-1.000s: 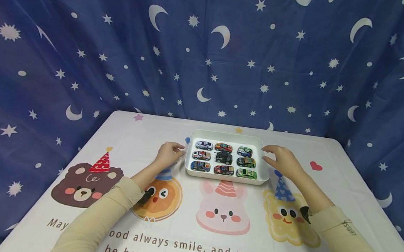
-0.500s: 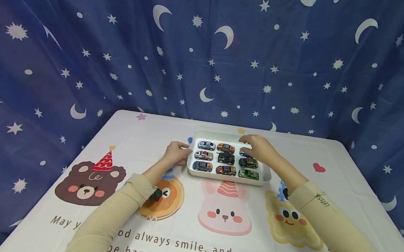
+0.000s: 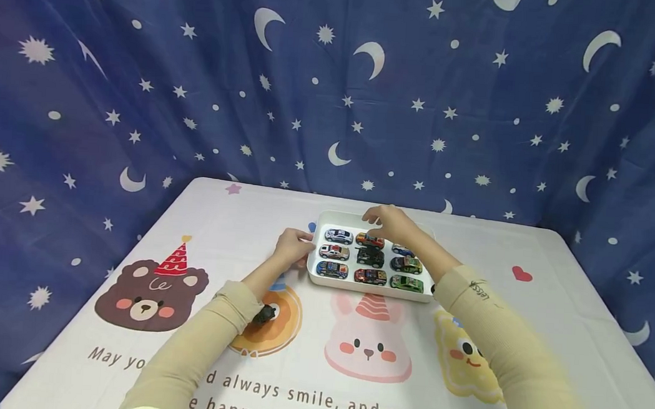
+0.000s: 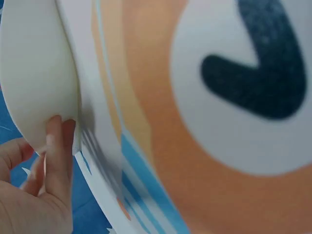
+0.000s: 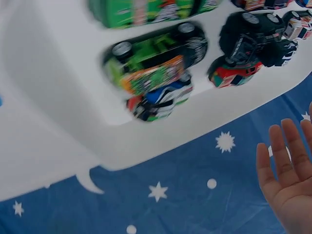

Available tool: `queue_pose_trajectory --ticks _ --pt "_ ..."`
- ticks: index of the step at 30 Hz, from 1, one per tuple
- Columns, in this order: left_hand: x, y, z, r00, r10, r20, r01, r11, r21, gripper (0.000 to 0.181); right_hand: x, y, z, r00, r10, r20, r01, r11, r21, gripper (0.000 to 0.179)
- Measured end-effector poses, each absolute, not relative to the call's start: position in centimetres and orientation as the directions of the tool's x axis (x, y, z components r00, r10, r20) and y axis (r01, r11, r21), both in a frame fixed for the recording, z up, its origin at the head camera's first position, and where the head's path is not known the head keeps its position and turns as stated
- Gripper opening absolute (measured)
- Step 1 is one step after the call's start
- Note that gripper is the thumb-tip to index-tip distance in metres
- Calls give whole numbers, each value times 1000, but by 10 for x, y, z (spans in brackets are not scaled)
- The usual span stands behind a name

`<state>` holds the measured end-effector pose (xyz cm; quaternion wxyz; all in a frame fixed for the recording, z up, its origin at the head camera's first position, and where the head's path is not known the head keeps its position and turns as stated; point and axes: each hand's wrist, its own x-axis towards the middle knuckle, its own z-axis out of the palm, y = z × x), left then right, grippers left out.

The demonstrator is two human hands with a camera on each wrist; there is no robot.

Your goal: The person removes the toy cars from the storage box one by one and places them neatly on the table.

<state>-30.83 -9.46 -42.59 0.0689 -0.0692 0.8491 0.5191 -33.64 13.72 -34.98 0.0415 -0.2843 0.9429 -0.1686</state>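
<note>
A white tray (image 3: 367,289) with several small toy cars in three rows stands on the table. Against its left end, my left hand (image 3: 293,247) touches the outer wall with its fingertips, close up in the left wrist view. My right hand (image 3: 395,226) hovers over the tray's back side, above an orange toy car (image 3: 371,240), holding nothing. Its fingers look straight and apart in the right wrist view. The white and blue car (image 3: 403,250) at back right is partly covered by the right forearm. A black toy vehicle (image 3: 369,257) sits mid-tray.
A white tablecloth (image 3: 308,328) printed with cartoon faces and text covers the table. Behind the table's far edge hangs a blue curtain (image 3: 289,89) with moons and stars. A black wrist-worn device (image 3: 264,314) shows by the left sleeve.
My left hand has come into contact with the tray's left end. My right hand has moved left from beside the tray's right end to above the back row. The cars keep their places.
</note>
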Motion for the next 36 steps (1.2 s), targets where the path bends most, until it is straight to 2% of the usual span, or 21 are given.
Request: queue_pose_trajectory --ticks 4,14,22,31,36 --pt "-310 -98 -428 -983 -17 -184 -172 444 879 30 -344 125 -355 -841 -541 15 -499 764 -410 36" --pt "-319 -103 -436 -987 6 -159 -141 439 887 29 -363 97 -368 -856 -514 -51 -436 772 -462 37" --pt "-307 -98 -425 -989 -27 -147 -144 443 885 26 -373 81 -378 -857 -501 -118 -414 807 -421 35" --pt "-308 -97 -428 -984 -34 -174 -173 386 906 27 -378 72 -385 -877 -425 -225 -329 871 -365 33" --pt "-308 -98 -428 -982 -60 -178 -188 394 900 26 -382 68 -390 -876 -417 -241 -334 887 -319 30"
